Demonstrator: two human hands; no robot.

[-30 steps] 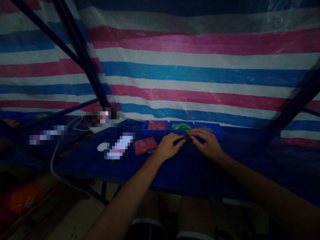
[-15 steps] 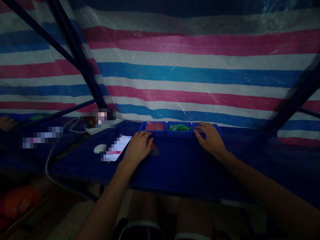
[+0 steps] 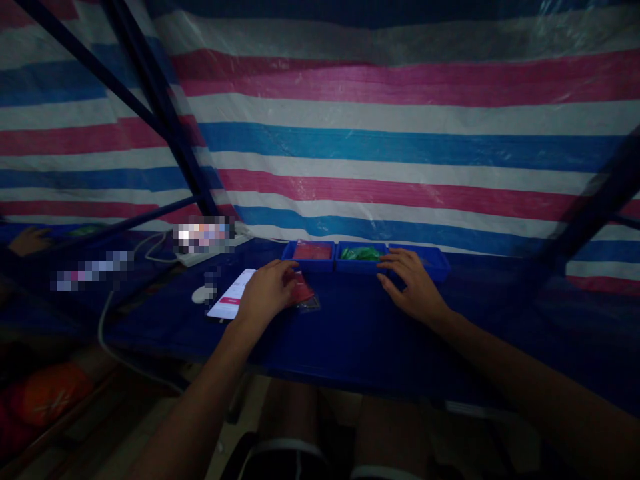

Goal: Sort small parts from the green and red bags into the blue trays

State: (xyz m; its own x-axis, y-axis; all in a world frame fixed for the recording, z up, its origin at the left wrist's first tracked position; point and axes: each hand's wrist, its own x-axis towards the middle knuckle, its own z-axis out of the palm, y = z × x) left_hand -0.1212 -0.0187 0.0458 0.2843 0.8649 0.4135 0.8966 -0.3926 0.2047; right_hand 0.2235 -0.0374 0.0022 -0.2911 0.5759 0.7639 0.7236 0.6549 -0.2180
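My left hand (image 3: 267,290) is over the tabletop, beside a red packet in a clear plastic bag (image 3: 304,291). Its fingers are loosely bent, with the thumb apart from them, at the packet's near-left edge. Under the wrist side of that hand lies a lit phone (image 3: 230,299), partly covered. My right hand (image 3: 413,283) has its fingers spread and holds nothing visible. Its fingertips are by the front of the green-filled blue bin (image 3: 360,267) and the right blue bin (image 3: 439,270), whose contents are mostly hidden. A third blue bin (image 3: 309,266) holds red packets.
A round white object (image 3: 203,295) lies left of the phone. A white power strip (image 3: 200,257) with cables stands behind it. Dark blue frame bars (image 3: 185,160) and a striped tarp (image 3: 400,153) close off the back. Another person's hand (image 3: 30,241) shows at far left.
My left hand has shifted left, uncovering more of the red packet and covering more of the phone. My right hand has drawn slightly left and toward me, showing more of the right bin.
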